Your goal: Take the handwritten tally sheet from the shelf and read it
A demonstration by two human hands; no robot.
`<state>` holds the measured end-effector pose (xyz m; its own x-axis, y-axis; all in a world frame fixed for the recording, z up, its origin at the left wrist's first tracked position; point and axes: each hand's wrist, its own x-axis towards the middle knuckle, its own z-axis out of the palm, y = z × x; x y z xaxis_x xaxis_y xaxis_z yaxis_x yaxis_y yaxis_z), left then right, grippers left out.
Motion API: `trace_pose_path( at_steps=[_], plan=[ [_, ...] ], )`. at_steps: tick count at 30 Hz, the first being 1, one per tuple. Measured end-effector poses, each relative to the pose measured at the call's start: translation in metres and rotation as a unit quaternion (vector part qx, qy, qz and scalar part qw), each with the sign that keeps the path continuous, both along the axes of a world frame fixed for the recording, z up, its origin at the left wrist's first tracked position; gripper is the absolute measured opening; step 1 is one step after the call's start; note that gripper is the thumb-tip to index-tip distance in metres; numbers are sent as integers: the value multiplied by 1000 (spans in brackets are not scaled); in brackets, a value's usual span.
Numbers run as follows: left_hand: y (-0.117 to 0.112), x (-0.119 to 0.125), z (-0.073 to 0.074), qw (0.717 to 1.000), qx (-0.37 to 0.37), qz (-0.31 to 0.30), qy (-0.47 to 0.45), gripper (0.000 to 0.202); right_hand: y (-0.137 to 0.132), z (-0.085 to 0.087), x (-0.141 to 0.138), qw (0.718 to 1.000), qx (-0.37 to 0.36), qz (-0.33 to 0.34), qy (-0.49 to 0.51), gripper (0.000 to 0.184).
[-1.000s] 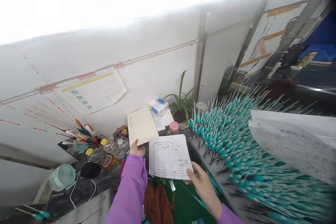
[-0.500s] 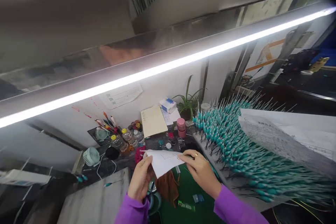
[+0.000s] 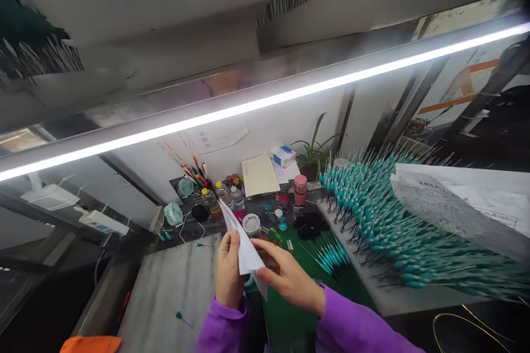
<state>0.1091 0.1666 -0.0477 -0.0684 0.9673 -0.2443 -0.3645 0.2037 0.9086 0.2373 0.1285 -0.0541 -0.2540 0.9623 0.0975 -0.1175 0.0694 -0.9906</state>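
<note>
A folded white sheet of paper point(image 3: 249, 259) is held up between both hands above the green mat point(image 3: 285, 317). My left hand point(image 3: 229, 273) is closed on its left side, thumb on top. My right hand point(image 3: 290, 276) pinches the lower right part between thumb and fingers. The paper is creased and tilted, with its pointed end toward the bottles; any writing inside is hidden. Just behind it stands a round white-rimmed jar point(image 3: 251, 223). A small group of teal fishing floats point(image 3: 333, 256) lies on the mat to the right of my hands.
Densely packed teal floats point(image 3: 368, 220) stand on a board at right, with printed papers point(image 3: 488, 193) on top. Bottles point(image 3: 223, 193), a notepad point(image 3: 260, 175), a pink jar point(image 3: 300, 183) and a small fan point(image 3: 173, 214) line the back. A lamp tube point(image 3: 265, 103) crosses overhead.
The paper, earlier spread fairly flat between the hands, is now folded and turned more upright. My hands have come closer together. The camera view has shifted, showing more at the left.
</note>
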Motion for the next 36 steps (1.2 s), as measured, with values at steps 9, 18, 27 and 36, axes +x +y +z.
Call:
trace_pose_path(
  at_steps=[9,18,27,36],
  plan=[
    [-19,-27,17,994,45,67,-68,34,2,18,-12,986,-81,-74,125,43],
    [-37,-113,41,976,101,187,47,34,12,33,18,931,-115,-215,270,43],
    [-28,-132,48,905,161,255,300,28,0,16,13,945,-157,-148,244,37],
    [-26,-163,105,827,201,102,515,24,30,-12,33,978,-77,-194,0,70]
  ],
)
